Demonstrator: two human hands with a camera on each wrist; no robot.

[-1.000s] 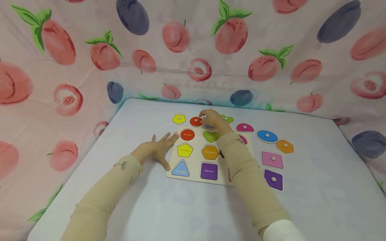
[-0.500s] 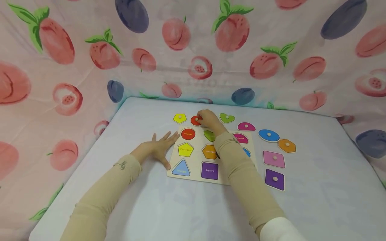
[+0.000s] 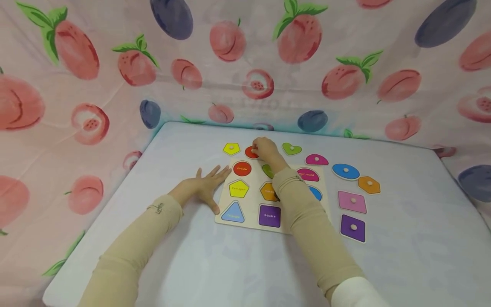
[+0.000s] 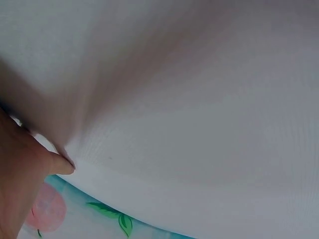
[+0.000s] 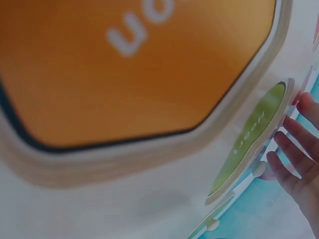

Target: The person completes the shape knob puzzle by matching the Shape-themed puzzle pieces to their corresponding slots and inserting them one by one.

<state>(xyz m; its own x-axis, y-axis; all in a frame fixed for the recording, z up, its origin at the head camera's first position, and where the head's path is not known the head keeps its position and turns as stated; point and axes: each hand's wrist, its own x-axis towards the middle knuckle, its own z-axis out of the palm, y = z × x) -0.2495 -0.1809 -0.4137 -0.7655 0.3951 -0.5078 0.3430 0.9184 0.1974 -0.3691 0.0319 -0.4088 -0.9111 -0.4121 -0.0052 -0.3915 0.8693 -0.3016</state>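
Red circle piece (image 3: 249, 152): seen toward the surface's far edge, just beyond the board's far edge; its knob is pinched by the fingertips of the right hand (image 3: 266, 149).
Left hand (image 3: 207, 186): spread wide, nothing gripped; the board's (image 3: 255, 201) left edge is touched by its fingers.
Yellow pentagon piece (image 3: 231, 152): laid near the board's far left corner.
Beyond the board's right edge: a blue oval (image 3: 339, 171), orange hexagon (image 3: 364, 183), pink rectangle (image 3: 345, 201) and purple square (image 3: 348, 233) are spread.
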